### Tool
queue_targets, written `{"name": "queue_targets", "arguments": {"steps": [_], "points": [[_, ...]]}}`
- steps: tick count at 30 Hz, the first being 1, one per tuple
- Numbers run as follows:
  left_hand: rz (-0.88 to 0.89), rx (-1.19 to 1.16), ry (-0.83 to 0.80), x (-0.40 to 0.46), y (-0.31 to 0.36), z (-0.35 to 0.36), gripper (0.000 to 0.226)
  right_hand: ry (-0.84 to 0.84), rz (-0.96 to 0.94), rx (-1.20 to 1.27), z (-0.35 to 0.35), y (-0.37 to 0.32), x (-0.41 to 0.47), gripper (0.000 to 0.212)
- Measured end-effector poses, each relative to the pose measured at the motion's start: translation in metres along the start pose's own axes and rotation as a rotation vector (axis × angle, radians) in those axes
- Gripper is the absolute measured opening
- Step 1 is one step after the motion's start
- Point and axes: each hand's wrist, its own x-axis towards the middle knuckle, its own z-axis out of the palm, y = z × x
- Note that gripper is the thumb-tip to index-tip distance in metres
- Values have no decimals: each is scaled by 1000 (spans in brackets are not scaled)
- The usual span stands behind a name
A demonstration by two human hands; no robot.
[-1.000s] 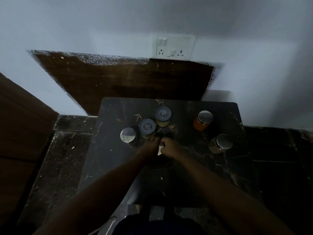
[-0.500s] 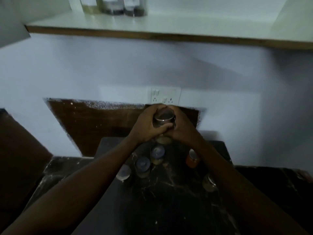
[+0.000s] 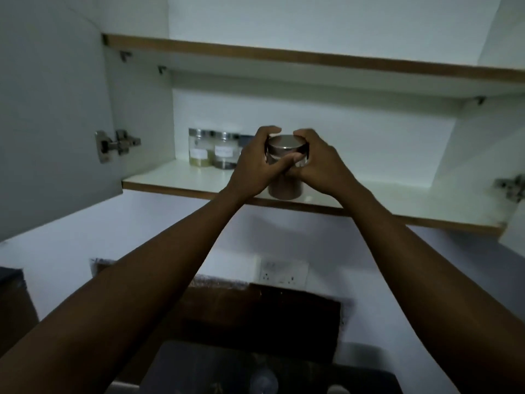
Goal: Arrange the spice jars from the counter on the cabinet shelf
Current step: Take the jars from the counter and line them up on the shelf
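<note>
Both hands grasp a single spice jar (image 3: 285,172) at the front edge of the lower shelf (image 3: 181,179) of an open wall cabinet. The left hand (image 3: 255,166) curls round the jar's left side, its thumb lying across the glass just under the lid (image 3: 286,143); the right hand (image 3: 319,163) wraps the right side, fingertips hooked over the lid's far rim. The jar stands upright, its steel lid towards the camera and a brown powder filling its lower part. Its base sits level with the shelf's front edge; whether it touches the board or hangs just above it cannot be told.

Further back on the shelf, left of the held jar, two labelled jars stand side by side against the rear wall: a pale jar (image 3: 200,152) with yellowish contents and a grey jar (image 3: 225,152) touching it or nearly so. A third, darker lid (image 3: 246,140) shows just beyond them, mostly hidden behind the left hand.

Left of the shelf, the cabinet door (image 3: 51,118) hangs open on a metal hinge (image 3: 116,143). An upper shelf (image 3: 284,56) runs above. Below the shelf, a socket plate (image 3: 284,273) sits on the white wall, and the dark counter (image 3: 255,373) lies blurred at the bottom.
</note>
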Motion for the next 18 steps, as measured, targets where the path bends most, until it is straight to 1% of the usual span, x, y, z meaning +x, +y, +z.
{"name": "queue_targets", "arguments": {"steps": [3,6,9,11,15,16,17,18], "points": [[-168,21,-36,19,-33,1,71,-30,67,-10,21,20,36,80],[-286,0,-36,31,-59,7,70,-61,135,19,39,40,61,78],[-354,-13,-15,40,-77,11,65,-93,156,25,49,52,85,73],[-405,-19,-16,45,-87,12,60,-111,156,23,53,57,100,73],[-430,-41,-60,52,-103,16,57,-154,182,31,56,65,120,73],[-442,-43,-84,55,-107,17,53,-167,189,33,57,68,124,72],[-448,-47,-102,56,-110,18,43,-177,189,26,57,70,127,69],[-445,-58,-116,57,-114,18,27,-182,185,12,59,73,130,66]]}}
